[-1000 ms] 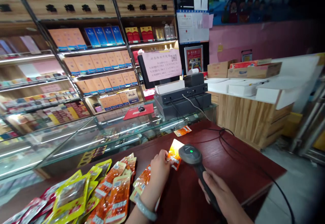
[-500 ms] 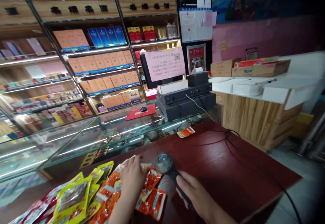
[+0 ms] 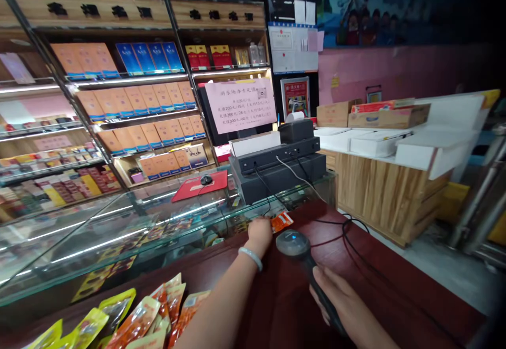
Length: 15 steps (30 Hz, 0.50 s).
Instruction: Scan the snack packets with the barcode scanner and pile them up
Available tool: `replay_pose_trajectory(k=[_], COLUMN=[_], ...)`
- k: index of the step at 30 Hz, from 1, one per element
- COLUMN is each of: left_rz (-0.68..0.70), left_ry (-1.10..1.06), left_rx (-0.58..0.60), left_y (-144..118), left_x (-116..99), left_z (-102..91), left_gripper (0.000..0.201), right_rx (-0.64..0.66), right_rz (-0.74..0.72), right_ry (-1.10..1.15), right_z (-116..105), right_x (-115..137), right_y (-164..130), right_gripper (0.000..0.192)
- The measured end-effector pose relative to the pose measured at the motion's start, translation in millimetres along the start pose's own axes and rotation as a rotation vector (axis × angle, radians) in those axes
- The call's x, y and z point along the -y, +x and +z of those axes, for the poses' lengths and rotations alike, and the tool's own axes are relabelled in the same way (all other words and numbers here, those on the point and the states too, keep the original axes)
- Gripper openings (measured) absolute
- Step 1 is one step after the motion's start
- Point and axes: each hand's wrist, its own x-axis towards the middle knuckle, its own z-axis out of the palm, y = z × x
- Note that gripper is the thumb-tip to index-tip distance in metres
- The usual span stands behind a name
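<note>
My right hand (image 3: 336,291) is closed round the handle of a black barcode scanner (image 3: 294,246), whose head shows a small blue light. Stretched out to the far part of the dark red table, my left hand (image 3: 261,231), with a pale bangle at the wrist, has its fingers curled at the left end of a small orange snack packet (image 3: 282,221). Its fingertips are largely hidden. Under and beside my left forearm, at the front left, lie several orange snack packets (image 3: 138,320) and yellow snack packets (image 3: 117,307), partly cut off by the frame.
Behind the table (image 3: 379,291) runs a glass display counter (image 3: 130,228). A black cash drawer (image 3: 284,172) and a monitor with a pink sign (image 3: 242,105) stand there. A black cable (image 3: 356,220) loops over the table's right side. Stocked shelves (image 3: 134,122) fill the back left.
My left hand has moved from the pile of orange packets forward and right to the lone orange packet. The scanner stays in my right hand, now farther right in view. The view has shifted.
</note>
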Motion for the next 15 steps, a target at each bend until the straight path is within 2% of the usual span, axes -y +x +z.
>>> replay_pose_trajectory(k=[4,8,11,15], left_rz=[-0.015,-0.02,-0.062,-0.117], left_ry=[0.018,0.003,-0.038,-0.149], left_rx=[0.063,0.081,0.102,0.134], left_y=[12,14,10,-8], left_x=[3,6,9,17], left_z=[3.9,4.3,7.1,8.7], left_gripper=[0.028,0.029,0.036,0.032], right_rx=[-0.022,-0.099,-0.145,-0.104], right_rz=[0.016,0.045,0.057,0.06], right_ry=[-0.015,-0.013,0.01,0.009], right_z=[-7,-9,-12,-14], right_x=[0,-2,-8,-19], right_y=[4,2,-2,-12], right_gripper=[0.053,0.053,0.051,0.047])
